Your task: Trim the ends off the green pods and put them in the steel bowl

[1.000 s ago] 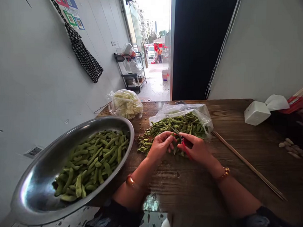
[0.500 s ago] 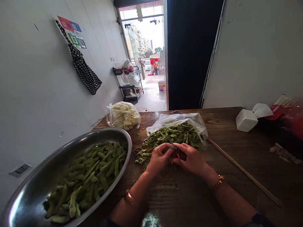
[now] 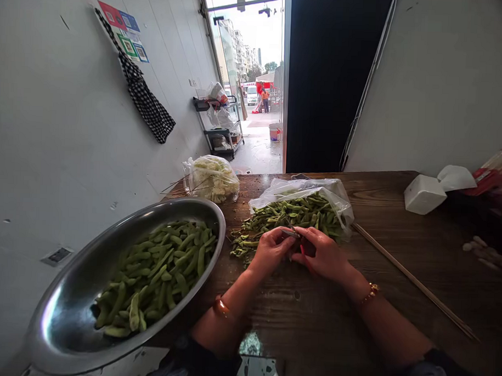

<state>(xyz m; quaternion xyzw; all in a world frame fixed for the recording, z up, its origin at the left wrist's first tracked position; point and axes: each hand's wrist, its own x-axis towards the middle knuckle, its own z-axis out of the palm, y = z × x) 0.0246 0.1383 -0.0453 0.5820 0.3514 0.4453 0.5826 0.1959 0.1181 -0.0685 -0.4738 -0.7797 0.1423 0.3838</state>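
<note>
Edamame pod sits pinched between both hands just in front of the loose pod pile, above the dark, grainy wooden worktop. Left hand is closed on the pod's end; right hand is curled around small red-handled scissors, thin metal blades meeting the pod tip. For a clean trim, I'd judge: snip only the tip, keep left fingertips back from the blades, hold the pod steady. Near left, a wide shiny steel basin overhangs the worktop edge, heaped with plump, fuzzy green pods. Bangles on both wrists. Beyond the hands, the pile spills from a crinkled clear plastic bag; tiny trimmings lie at its left. A long thin bamboo skewer lies diagonally at right. Farther back, another clear bag of pale cauliflower pieces, a white foam box, then an open doorway onto the street.
</note>
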